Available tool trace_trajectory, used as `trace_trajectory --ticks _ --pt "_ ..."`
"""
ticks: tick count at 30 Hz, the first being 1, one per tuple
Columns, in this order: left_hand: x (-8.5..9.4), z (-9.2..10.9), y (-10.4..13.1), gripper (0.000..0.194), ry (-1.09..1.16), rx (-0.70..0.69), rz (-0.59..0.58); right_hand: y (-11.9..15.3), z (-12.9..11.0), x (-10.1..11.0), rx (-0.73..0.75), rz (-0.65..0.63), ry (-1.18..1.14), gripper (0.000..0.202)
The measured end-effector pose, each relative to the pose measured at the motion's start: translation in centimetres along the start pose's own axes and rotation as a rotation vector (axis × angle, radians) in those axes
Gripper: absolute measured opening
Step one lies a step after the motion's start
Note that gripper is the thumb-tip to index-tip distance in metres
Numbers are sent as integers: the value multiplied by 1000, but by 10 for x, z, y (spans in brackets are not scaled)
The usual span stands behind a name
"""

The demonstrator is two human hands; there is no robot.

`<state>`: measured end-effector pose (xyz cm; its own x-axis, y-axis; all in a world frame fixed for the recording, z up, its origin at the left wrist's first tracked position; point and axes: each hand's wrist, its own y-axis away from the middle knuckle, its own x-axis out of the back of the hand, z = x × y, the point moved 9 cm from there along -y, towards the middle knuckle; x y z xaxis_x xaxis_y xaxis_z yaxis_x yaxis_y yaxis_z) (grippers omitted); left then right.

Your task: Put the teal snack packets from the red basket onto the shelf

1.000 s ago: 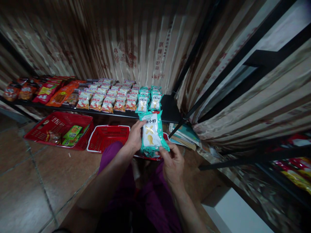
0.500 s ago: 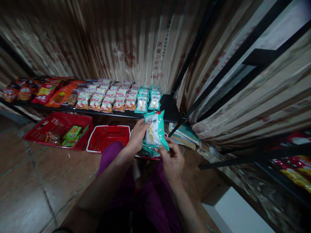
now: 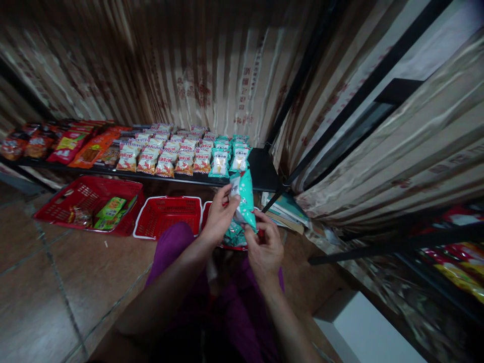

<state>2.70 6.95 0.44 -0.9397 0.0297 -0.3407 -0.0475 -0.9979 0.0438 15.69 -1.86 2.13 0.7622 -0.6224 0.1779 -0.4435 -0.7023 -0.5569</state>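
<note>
Between both hands is a turquoise snack bag (image 3: pixel 246 196) with a white label, turned partly on its side. My left hand (image 3: pixel 220 214) grips its left edge, thumb across the front. The fingers of my right hand (image 3: pixel 264 242) pinch its lower right corner. Under the bag, a red basket (image 3: pixel 206 214) holds more turquoise bags (image 3: pixel 234 235), partly hidden by my hands. Just beyond, matching turquoise bags (image 3: pixel 220 162) stand in two rows on the black shelf (image 3: pixel 262 169), beside rows of white and orange snack bags (image 3: pixel 165 162).
A red basket with a white rim (image 3: pixel 170 217) sits left of my knee. Farther left, another red basket (image 3: pixel 88 184) holds green packets (image 3: pixel 110 209). Red and orange packs (image 3: pixel 68 143) lie along the shelf's left. Books (image 3: pixel 289 209) lie under its right end, near a black post (image 3: pixel 291 179).
The turquoise bag has been turned in my hands, so its side faces me more and its front label shows less. My left hand has shifted slightly right with it.
</note>
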Motion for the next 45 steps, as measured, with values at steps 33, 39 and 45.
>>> trace_trajectory --ticks 33,39,45 --pt "-6 -38 17 48 158 331 -469 -64 27 -28 -535 -495 -250 38" --pt "-2 -46 16 45 61 313 -488 -68 24 -34 -509 -601 -171 39" --pt "-7 -43 23 49 75 329 -514 -78 29 -37 -455 -531 -121 38"
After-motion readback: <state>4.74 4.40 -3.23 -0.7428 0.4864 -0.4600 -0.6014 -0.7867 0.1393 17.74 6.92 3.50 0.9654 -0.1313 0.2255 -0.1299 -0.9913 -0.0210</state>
